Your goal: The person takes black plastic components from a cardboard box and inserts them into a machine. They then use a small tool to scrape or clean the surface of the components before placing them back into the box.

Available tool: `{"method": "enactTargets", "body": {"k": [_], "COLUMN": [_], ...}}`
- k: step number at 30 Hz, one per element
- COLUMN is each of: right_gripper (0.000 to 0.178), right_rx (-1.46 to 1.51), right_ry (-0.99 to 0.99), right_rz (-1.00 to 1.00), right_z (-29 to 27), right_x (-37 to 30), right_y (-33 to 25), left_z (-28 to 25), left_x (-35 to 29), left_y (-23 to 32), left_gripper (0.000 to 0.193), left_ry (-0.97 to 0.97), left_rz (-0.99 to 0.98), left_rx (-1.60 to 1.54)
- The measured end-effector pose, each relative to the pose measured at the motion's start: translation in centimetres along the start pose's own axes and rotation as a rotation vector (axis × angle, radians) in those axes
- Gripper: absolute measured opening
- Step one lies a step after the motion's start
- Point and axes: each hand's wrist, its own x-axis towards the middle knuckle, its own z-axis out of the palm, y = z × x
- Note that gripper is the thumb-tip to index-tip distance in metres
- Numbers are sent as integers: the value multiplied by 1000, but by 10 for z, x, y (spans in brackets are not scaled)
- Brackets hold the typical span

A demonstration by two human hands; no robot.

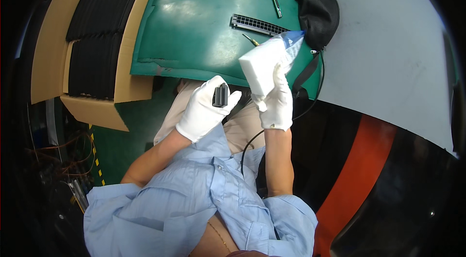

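My left hand [203,110], in a white glove, is closed around a small black ribbed part [220,96], end toward me, beyond the green table's near edge. Only part of it shows past the fingers. My right hand [276,105], also gloved in white, grips a white block-shaped pack [262,69] with a clear and blue plastic wrapper at its far end. The pack is held tilted over the table's edge, apart from my left hand. Beyond it, a long black slotted strip [257,24] lies on the green mat, its right end partly behind the wrapper.
A small yellow-handled tool [252,40] and a silver-green pen-like tool [274,0] lie on the green mat [194,29]. A black pouch [319,17] with a strap sits right, beside a grey surface [374,48]. Left stands an open cardboard box [130,48] packed with black parts. A black cable [310,106] runs past my right hand.
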Motion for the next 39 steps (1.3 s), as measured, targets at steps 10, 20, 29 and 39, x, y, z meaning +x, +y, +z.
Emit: {"method": "enactTargets", "body": {"k": [10,20,29,39], "right_gripper": [39,50,52,42], "right_rx": [-378,-545,-844,-730], "right_ry": [132,39,-173,-139], "right_rz": [-268,-344,-493,-611], "right_z": [-6,6,26,34], "right_x": [-27,-44,-35,-37], "right_y": [-8,-8,2,1], "left_z": [4,6,10,3], "left_x": [0,0,4,-3], "left_y": [-13,-13,-22,-9], "left_gripper": [29,30,33,29], "left_ry": [2,6,35,-125], "left_rz": [47,87,257,44], "left_rx": [-51,-116,27,20]}}
